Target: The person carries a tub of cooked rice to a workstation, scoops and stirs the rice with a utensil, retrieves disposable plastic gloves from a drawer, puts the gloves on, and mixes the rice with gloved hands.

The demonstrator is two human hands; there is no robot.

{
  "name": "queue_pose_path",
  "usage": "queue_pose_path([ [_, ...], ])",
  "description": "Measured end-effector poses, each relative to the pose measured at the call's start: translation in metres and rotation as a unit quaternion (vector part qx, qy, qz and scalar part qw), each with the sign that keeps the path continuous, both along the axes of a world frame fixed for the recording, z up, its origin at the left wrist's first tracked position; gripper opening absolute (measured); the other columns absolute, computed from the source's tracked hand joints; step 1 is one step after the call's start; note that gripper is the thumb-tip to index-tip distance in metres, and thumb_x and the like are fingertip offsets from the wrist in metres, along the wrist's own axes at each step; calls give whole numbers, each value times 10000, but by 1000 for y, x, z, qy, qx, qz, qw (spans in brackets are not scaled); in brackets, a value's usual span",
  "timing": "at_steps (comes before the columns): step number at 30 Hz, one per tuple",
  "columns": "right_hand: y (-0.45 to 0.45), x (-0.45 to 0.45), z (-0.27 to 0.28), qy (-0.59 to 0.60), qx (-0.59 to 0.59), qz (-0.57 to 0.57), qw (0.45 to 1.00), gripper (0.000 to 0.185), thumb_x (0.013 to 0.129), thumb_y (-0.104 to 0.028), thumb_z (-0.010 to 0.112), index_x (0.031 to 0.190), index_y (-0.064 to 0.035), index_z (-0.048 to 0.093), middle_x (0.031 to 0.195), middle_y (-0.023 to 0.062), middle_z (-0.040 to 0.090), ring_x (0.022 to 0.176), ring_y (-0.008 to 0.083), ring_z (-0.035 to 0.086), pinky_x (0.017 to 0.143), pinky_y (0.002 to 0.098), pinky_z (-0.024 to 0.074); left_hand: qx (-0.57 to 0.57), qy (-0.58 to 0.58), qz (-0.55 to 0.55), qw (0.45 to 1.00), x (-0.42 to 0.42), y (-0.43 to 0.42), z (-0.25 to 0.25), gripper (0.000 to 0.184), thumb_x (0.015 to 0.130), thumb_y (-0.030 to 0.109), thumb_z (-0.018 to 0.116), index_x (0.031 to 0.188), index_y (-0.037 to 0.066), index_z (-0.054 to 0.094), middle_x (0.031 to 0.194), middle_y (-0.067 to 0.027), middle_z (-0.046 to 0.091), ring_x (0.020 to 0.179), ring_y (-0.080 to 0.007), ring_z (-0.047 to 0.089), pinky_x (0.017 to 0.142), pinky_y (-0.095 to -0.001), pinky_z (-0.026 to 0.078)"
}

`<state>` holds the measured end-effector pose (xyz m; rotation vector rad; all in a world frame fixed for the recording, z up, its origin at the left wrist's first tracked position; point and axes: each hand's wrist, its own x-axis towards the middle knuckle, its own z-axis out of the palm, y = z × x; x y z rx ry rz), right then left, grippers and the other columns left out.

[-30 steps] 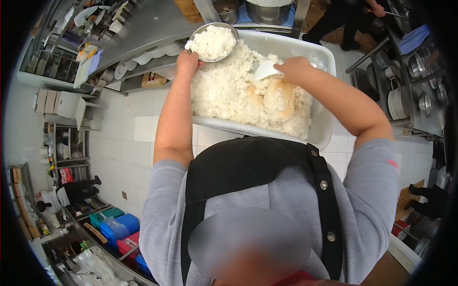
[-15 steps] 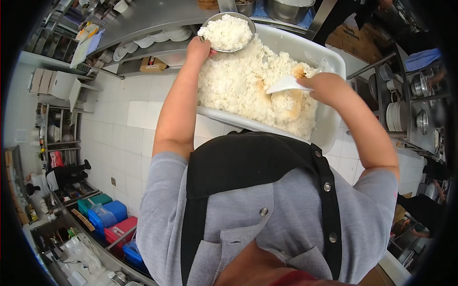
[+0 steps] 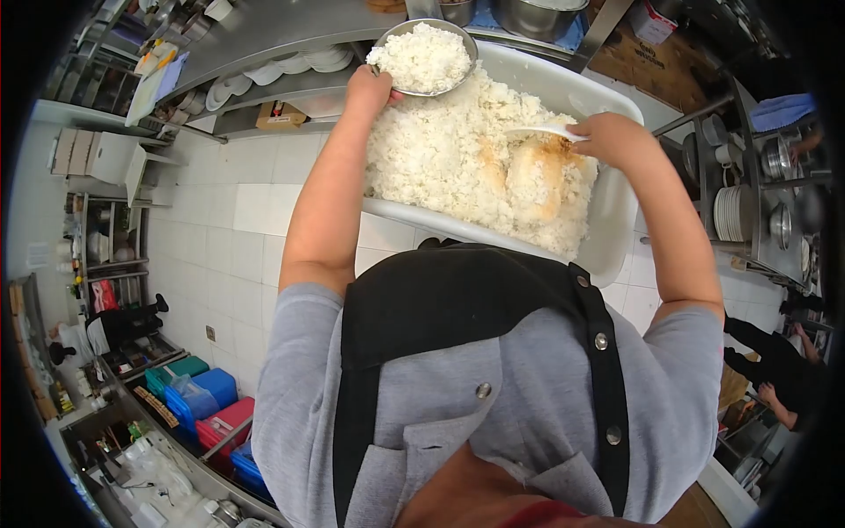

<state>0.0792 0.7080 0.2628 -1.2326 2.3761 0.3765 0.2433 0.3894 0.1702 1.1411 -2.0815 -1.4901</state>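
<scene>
My left hand (image 3: 370, 90) is closed on the rim of a round metal bowl (image 3: 475, 66), which is heaped with white rice. The bowl is over the far left corner of a large white plastic tub (image 3: 613, 233). Cooked rice (image 3: 431, 158) fills most of the tub, with browned patches toward the right. My right hand (image 3: 613, 139) is wrapped round the handle of a white rice paddle (image 3: 539, 130). The paddle is seen nearly edge-on, its blade at the rice near the tub's far side.
A steel counter (image 3: 264, 40) with stacked white plates (image 3: 327, 60) on its lower shelf runs along the far left. Metal pots (image 3: 537, 18) stand behind the tub. On the right, a rack holds plates (image 3: 732, 214) and bowls. A co-worker in black (image 3: 775, 374) stands at far right.
My right hand has moved up and slightly right, turning the paddle from showing its flat face to nearly edge-on. My left hand still holds the bowl in about the same place.
</scene>
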Motion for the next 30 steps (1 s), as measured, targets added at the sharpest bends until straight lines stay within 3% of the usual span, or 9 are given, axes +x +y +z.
queue_pose_path([
  [3,-23,-8,-63,52,-32,-1,998,378,824,-255,571,1194,-181,598,1080,100,629,1012,276,580,854,385,462,0,1,1,1000,0,4,-2,271,822,68,450,1029,-100,494,683,-146,650,539,-188,643,525,-279,520],
  [7,-23,-8,-60,39,-105,18,994,404,830,-306,572,1210,-171,581,1125,131,609,1008,294,577,860,384,455,-23,-20,-29,999,2,-1,2,273,823,70,448,1035,-98,489,675,-147,647,522,-182,634,515,-280,513],
  [10,-10,-10,-38,-28,-105,-56,993,320,838,-251,548,1121,-119,619,1095,116,620,1026,288,572,865,395,457,-6,7,-27,1000,2,1,3,260,820,68,451,1014,-100,489,665,-144,649,517,-178,627,511,-279,507],
  [14,-23,-15,-81,47,-139,-69,987,373,855,-249,533,1203,-120,563,1134,111,603,1043,293,564,875,393,451,-9,3,-15,1000,2,0,3,255,816,79,458,1003,-88,501,656,-132,654,529,-163,625,504,-275,495],
  [17,-31,-6,-77,52,-138,-53,988,393,863,-239,521,1240,-129,537,1153,108,595,1059,287,557,881,392,449,-27,-23,-36,999,5,-7,-3,266,810,97,484,1005,-83,506,659,-120,658,542,-146,625,525,-255,499],
  [21,-9,27,-20,29,-113,-63,991,355,873,-216,502,1214,-128,550,1147,121,594,1068,279,555,883,396,449,-17,23,-50,998,11,-9,-5,372,820,191,552,1075,-74,501,665,-96,661,552,-122,619,541,-237,488],
  [26,-25,27,-78,68,-73,-60,993,362,872,-191,494,1227,-144,545,1117,108,608,1026,264,582,853,385,471,-37,66,-51,996,15,-14,-23,535,817,282,602,1201,-63,462,655,-73,655,580,-109,621,553,-238,478],
  [30,-23,30,-62,101,-67,-36,992,396,864,-159,505,1258,-185,529,1077,103,617,996,256,598,817,379,489,-38,47,-52,997,18,-15,-25,584,814,302,611,1243,-54,439,692,-64,664,618,-107,630,596,-227,480],
])
